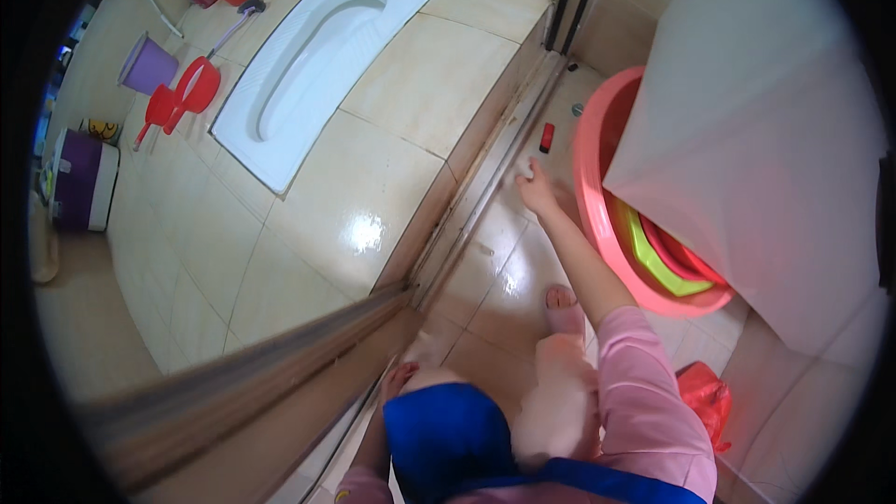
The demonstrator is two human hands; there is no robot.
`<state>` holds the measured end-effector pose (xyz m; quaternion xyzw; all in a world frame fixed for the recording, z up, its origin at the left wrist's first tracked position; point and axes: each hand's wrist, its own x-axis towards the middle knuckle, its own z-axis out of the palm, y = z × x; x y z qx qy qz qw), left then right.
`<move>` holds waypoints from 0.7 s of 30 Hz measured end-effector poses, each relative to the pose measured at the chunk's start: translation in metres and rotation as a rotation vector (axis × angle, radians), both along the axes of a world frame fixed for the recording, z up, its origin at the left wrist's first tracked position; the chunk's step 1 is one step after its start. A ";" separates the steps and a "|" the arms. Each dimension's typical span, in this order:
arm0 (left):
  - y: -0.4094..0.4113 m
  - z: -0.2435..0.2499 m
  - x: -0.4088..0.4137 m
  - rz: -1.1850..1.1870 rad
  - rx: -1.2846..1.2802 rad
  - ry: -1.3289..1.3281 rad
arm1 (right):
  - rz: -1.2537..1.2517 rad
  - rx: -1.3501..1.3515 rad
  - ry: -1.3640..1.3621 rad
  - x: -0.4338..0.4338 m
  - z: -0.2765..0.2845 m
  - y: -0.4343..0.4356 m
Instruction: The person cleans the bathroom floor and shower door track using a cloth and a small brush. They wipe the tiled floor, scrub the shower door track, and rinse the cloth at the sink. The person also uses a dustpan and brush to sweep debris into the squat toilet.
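Note:
My right hand (537,189) reaches low over the tiled floor, beside the sill of the raised step. Its thumb and a finger are apart, and no held object shows. Just beyond the fingers lies a small red and black object (547,138), and past it a small round floor drain cover or disc (577,110). My left hand (400,378) is at my knee near the sliding door's frame, partly hidden by blue cloth; whether it holds anything cannot be told.
A large pink basin (593,175) with green and red basins inside stands at the right, under a pale sheet-like surface (756,140). A white squat toilet (308,84) is set in the raised floor. Red dippers (198,84), a purple bucket (150,66) and a red bag (703,402) sit farther out.

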<state>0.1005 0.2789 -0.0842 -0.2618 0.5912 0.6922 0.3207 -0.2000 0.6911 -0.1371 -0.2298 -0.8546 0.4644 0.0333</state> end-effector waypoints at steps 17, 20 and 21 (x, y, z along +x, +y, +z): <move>-0.023 0.018 0.069 0.359 -0.299 -0.503 | -0.634 0.615 -0.148 -0.147 -0.069 0.069; -0.019 0.013 0.076 0.418 -0.256 -0.546 | -0.695 0.493 -0.103 -0.175 -0.084 0.088; -0.015 0.015 0.074 0.431 -0.211 -0.546 | -0.723 0.497 -0.040 -0.185 -0.079 0.092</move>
